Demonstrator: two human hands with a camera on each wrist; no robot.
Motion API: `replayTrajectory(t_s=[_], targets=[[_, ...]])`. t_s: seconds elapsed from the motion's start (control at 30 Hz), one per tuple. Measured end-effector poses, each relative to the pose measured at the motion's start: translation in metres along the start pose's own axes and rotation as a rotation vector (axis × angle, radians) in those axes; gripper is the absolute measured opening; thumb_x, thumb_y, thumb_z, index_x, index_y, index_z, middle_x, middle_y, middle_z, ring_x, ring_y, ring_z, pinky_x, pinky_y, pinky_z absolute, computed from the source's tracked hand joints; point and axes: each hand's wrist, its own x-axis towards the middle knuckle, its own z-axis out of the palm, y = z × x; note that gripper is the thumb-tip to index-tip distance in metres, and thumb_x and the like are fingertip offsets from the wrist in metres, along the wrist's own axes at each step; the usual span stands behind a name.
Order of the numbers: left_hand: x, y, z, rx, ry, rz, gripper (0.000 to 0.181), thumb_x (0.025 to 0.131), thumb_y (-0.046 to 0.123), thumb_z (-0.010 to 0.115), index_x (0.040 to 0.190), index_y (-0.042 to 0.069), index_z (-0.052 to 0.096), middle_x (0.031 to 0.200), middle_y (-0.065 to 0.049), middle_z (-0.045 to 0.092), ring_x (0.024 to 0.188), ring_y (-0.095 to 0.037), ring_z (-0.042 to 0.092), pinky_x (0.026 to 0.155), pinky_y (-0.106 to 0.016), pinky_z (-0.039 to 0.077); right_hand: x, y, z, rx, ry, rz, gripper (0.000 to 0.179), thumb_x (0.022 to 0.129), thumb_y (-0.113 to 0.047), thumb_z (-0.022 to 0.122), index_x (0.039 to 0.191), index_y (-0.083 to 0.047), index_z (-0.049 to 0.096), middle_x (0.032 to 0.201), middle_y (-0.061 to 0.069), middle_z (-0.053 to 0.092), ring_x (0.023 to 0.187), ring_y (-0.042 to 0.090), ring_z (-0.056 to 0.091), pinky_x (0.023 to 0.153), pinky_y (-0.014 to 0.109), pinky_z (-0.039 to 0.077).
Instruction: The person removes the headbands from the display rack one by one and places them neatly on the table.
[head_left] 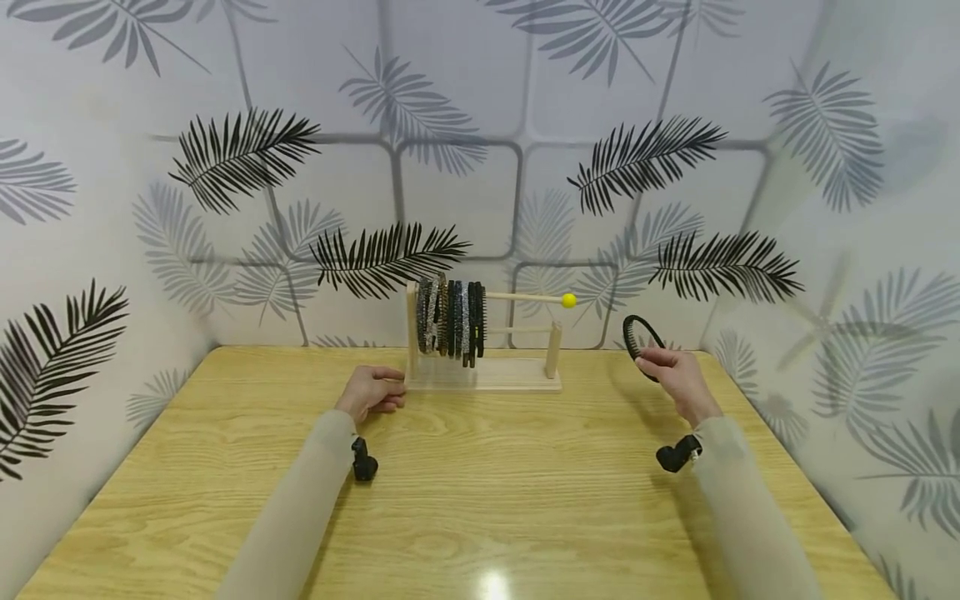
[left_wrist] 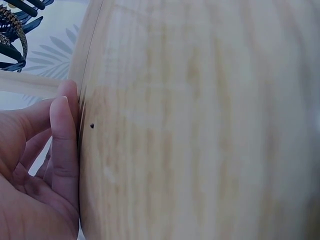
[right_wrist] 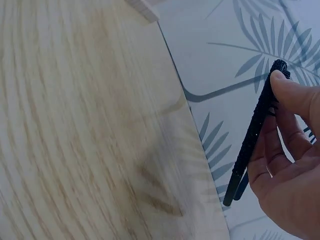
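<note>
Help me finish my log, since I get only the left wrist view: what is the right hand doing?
Observer: The right hand pinches a black headband between its thumb and fingers.
Operator: My picture cuts off most of the wooden rack. Does anything cap its upper rod?
Observer: Yes, a yellow ball sits on the end of that rod nearer the right hand.

The table (wood-grained) carries a wooden rack.
</note>
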Motion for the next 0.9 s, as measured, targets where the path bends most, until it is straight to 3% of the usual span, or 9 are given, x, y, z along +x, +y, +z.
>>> replayTrajectory(t_s=[0.13, 0.27, 0.37, 0.47, 0.6, 0.73, 0.83, 0.9], targets=[[0.002, -0.002, 0.0, 0.0, 0.002, -0.004, 0.039, 0.095, 0.004, 0.063, 0.133, -0.001, 0.059, 0.095, -0.014, 0.075, 0.063, -0.011, 0.069, 0.056, -0.024, 0.058, -0.003, 0.003, -0.002, -0.07, 0.037, -0.025, 0.052, 0.098, -0.03, 0.063, 0.139, 0.0, 0.054, 0.121, 0.004, 0.066, 0.11, 0.013, 0.059, 0.103, 0.039, 0.047], [0.002, -0.002, -0.001, -0.007, -0.006, -0.001, 0.039, 0.095, 0.004, 0.064, 0.133, -0.001, 0.059, 0.093, -0.013, 0.075, 0.063, -0.011, 0.07, 0.056, -0.024, 0.058, -0.004, 0.008, -0.006, -0.063, 0.066, -0.061, 0.05, 0.094, -0.028, 0.068, 0.134, 0.001, 0.059, 0.092, -0.021, 0.066, 0.087, -0.008, 0.059, 0.084, 0.017, 0.051], [0.002, -0.002, -0.001, -0.007, -0.012, 0.0, 0.039, 0.095, 0.004, 0.064, 0.133, -0.001, 0.059, 0.093, -0.013, 0.075, 0.064, -0.011, 0.07, 0.056, -0.023, 0.058, -0.004, 0.014, -0.009, -0.04, 0.065, -0.085, 0.05, 0.092, -0.026, 0.071, 0.132, 0.002, 0.06, 0.091, -0.023, 0.067, 0.085, -0.01, 0.06, 0.077, 0.01, 0.051], [0.002, -0.002, -0.002, -0.003, -0.015, -0.001, 0.039, 0.095, 0.004, 0.063, 0.133, -0.001, 0.058, 0.094, -0.013, 0.075, 0.064, -0.011, 0.07, 0.056, -0.023, 0.058, -0.002, 0.019, -0.014, -0.06, 0.059, -0.089, 0.048, 0.092, -0.024, 0.072, 0.132, 0.001, 0.061, 0.098, -0.021, 0.069, 0.087, -0.012, 0.058, 0.078, 0.009, 0.049], [0.001, -0.001, -0.002, -0.002, -0.014, -0.004, 0.04, 0.095, 0.004, 0.064, 0.134, -0.001, 0.058, 0.094, -0.012, 0.075, 0.064, -0.01, 0.07, 0.057, -0.022, 0.058, -0.001, 0.025, -0.022, -0.13, 0.059, -0.085, 0.048, 0.093, -0.026, 0.07, 0.132, 0.0, 0.061, 0.12, 0.001, 0.07, 0.093, -0.012, 0.057, 0.08, 0.007, 0.047], [0.0, 0.0, -0.001, -0.006, -0.009, -0.006, 0.04, 0.094, 0.004, 0.064, 0.133, -0.001, 0.058, 0.095, -0.014, 0.075, 0.064, -0.011, 0.07, 0.057, -0.023, 0.058, 0.0, 0.03, -0.029, -0.194, 0.053, -0.08, 0.049, 0.095, -0.029, 0.067, 0.133, 0.001, 0.06, 0.137, 0.02, 0.058, 0.116, 0.013, 0.057, 0.082, 0.007, 0.044], [0.0, 0.0, -0.001, -0.006, -0.006, -0.01, 0.04, 0.094, 0.004, 0.064, 0.133, -0.001, 0.058, 0.098, -0.015, 0.075, 0.064, -0.011, 0.07, 0.057, -0.023, 0.058, 0.0, 0.034, -0.033, -0.224, 0.041, -0.082, 0.047, 0.096, -0.026, 0.066, 0.133, 0.002, 0.06, 0.136, 0.023, 0.057, 0.109, 0.007, 0.06, 0.084, 0.009, 0.045], [0.0, -0.001, -0.001, -0.009, -0.007, -0.012, 0.04, 0.094, 0.004, 0.065, 0.133, -0.002, 0.058, 0.099, -0.016, 0.075, 0.064, -0.011, 0.07, 0.057, -0.023, 0.058, -0.001, 0.037, -0.035, -0.23, 0.03, -0.086, 0.046, 0.096, -0.024, 0.065, 0.133, 0.002, 0.059, 0.135, 0.024, 0.058, 0.097, -0.005, 0.059, 0.088, 0.017, 0.049]])
